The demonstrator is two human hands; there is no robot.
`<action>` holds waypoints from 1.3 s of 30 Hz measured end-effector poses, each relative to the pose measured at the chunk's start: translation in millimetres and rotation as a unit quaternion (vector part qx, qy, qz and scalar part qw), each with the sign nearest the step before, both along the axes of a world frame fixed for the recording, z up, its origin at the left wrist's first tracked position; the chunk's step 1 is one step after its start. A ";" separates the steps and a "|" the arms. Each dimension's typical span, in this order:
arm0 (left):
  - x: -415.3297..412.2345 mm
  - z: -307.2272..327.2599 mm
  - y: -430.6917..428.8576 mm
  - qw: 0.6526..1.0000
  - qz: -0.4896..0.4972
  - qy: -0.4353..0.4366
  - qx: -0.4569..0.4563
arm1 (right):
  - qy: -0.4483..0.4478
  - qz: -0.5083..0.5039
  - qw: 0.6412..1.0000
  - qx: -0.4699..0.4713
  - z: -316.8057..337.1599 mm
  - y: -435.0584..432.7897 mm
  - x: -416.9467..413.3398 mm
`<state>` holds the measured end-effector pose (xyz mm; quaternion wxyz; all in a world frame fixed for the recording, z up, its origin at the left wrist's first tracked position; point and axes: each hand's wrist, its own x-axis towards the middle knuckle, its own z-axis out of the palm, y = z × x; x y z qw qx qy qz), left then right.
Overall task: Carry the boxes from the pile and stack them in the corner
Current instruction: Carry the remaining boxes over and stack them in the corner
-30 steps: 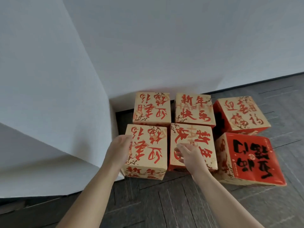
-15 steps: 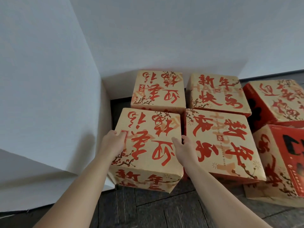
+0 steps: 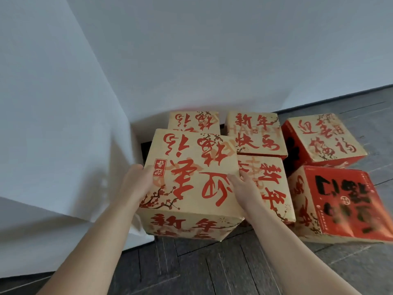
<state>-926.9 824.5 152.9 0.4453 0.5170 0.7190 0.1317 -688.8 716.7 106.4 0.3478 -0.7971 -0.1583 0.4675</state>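
Kraft box (image 3: 191, 184) with red calligraphy, clamped between two bare hands near the wall corner.
Left hand (image 3: 138, 184): flat against left face, fingers together, tips hidden past the edge. Box: between both palms, above dark floor (image 3: 212, 269), overlapping matching rear box (image 3: 193, 121). Right hand (image 3: 244, 188): fingers straight, pressed along right top edge. Neighbouring box (image 3: 270, 188) just beside that hand; red-topped box (image 3: 344, 201) furthest right.
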 end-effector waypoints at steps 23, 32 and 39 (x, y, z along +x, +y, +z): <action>23.8 530.0 -148.4 0.964 -0.057 -0.259 0.031 | -0.004 -0.058 0.983 0.171 568.0 -187.8 49.9; 25.9 568.1 -273.6 0.968 0.011 -0.225 0.115 | 0.058 0.048 0.957 0.281 589.3 -241.0 68.0; -1.2 575.6 -384.8 0.958 0.146 -0.197 0.147 | 0.108 0.161 0.939 0.285 591.9 -280.7 51.0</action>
